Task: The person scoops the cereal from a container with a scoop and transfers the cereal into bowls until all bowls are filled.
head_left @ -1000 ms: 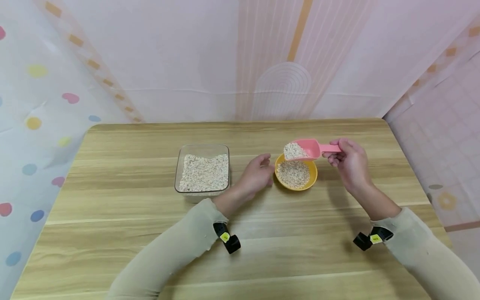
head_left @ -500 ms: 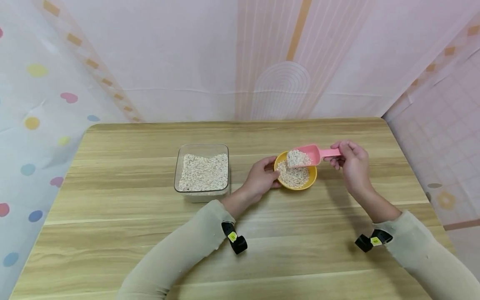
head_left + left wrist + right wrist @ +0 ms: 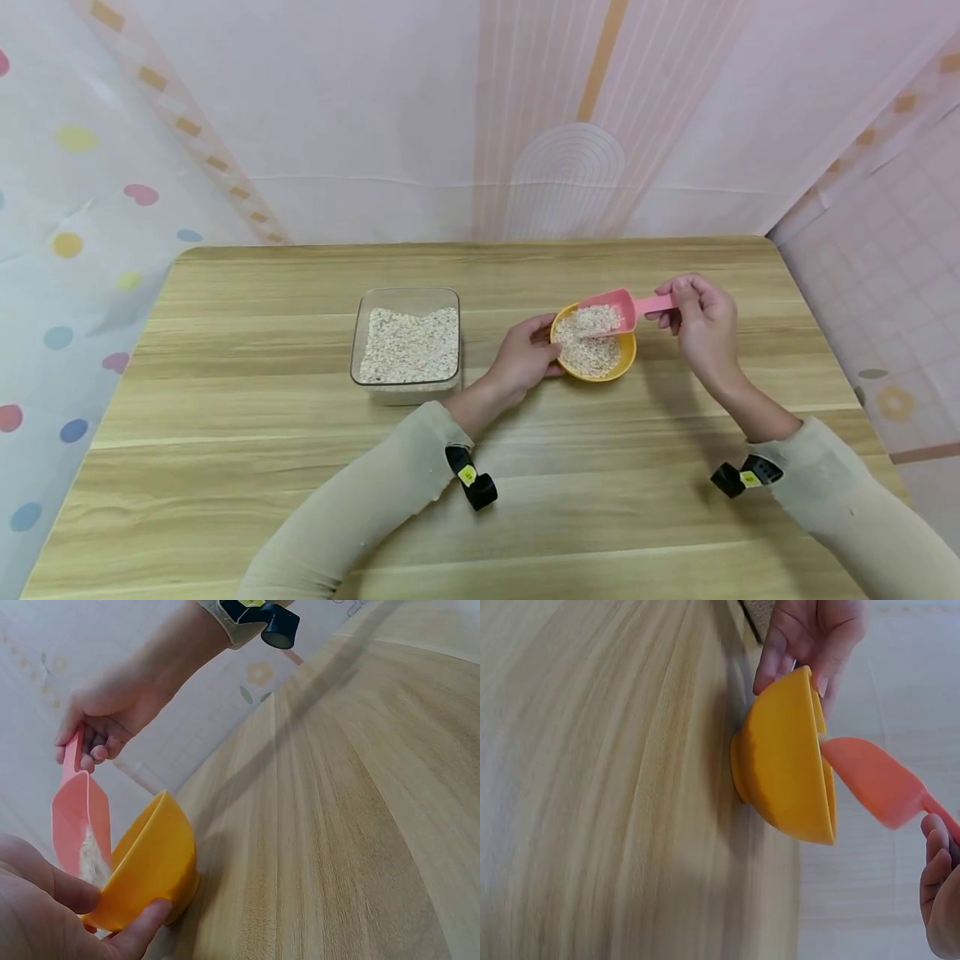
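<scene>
We hold the pink scoop [image 3: 611, 308] by its handle in our right hand [image 3: 701, 321], fingers curled round the handle end. The scoop is tilted mouth-down over the yellow bowl [image 3: 628, 360], its front lip reaching inside the bowl's far rim, and oats [image 3: 588, 346] lie both in the scoop and in the bowl. In the right wrist view the scoop [image 3: 874, 780] crosses the bowl's rim [image 3: 814, 750] from the right side.

Our left hand [image 3: 525, 358] grips the bowl at its left edge: in the left wrist view the thumb [image 3: 142, 922] presses the outer wall [image 3: 154, 862] low down while a finger hooks over the rim (the remaining fingers are out of frame). The bowl stands flat on the wooden table [image 3: 300, 467].

The clear square container [image 3: 406, 346], also filled with oats, stands well apart to the left of the bowl, with the left forearm passing just beside its near right corner.

Open room: bare tabletop lies between the bowl and the right table edge [image 3: 825, 333], behind the bowl up to the far edge, and across the whole near half between the two sleeves. The table's rear corners are rounded; patterned curtains hang close round the left, far and right edges.
</scene>
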